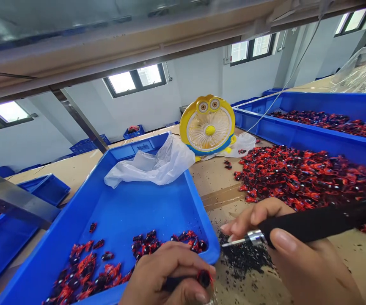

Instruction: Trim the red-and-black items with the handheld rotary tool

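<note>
My left hand (166, 275) is closed at the bottom middle, over the near rim of a blue tray (138, 203). Between its thumb and fingers sits a small black round part with red strands (203, 278), its dark end turned up. My right hand (303, 250) is wrapped around a black electric screwdriver (316, 222) with a metal collar and a thin bit. The bit points left and stands apart from the part. Under it a heap of tiny black pieces (246, 256) lies on the tabletop. Several similar black-and-red parts (86, 267) lie at the tray's near end.
A large pile of black-and-red parts (297, 173) covers the right side of the table. Behind it stands another blue tray (316, 133) holding more. A yellow fan (210, 127) stands at the back, beside a white plastic bag (151, 165) over the tray. A shelf (138, 46) hangs overhead.
</note>
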Available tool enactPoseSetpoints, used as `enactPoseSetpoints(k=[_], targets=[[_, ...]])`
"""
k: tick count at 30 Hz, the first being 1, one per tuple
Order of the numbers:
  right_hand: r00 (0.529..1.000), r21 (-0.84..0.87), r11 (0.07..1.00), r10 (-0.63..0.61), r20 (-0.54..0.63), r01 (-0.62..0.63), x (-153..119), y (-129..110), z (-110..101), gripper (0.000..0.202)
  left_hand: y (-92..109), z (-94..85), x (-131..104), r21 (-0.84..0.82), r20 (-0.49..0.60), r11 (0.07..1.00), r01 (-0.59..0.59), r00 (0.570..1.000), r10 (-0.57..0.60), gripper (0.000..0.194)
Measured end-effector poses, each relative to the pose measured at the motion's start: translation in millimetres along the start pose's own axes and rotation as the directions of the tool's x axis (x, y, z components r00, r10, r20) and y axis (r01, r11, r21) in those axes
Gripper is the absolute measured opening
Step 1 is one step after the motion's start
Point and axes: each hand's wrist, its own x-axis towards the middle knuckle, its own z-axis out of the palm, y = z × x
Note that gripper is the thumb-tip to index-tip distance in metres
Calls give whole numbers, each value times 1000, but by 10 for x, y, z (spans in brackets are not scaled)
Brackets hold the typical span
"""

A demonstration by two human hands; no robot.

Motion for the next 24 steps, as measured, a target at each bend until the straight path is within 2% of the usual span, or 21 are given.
enactPoseSetpoints(k=[5,11,18,24], targets=[[999,-27,999,-38,-11,38,-5,-4,41,13,20,34,23,-10,-1,1000,9,1000,-9,17],[997,-42,997,-66,26,68,-30,18,72,13,63,47,46,-11,-21,1000,-8,1000,8,21],[996,-125,988,-86,19,88,-47,32,51,13,13,73,19,-14,-46,1000,12,999,-13,20],[993,-161,980,-114,27,117,-45,27,99,14,-13,74,23,52,-68,996,-70,995,74,19]])
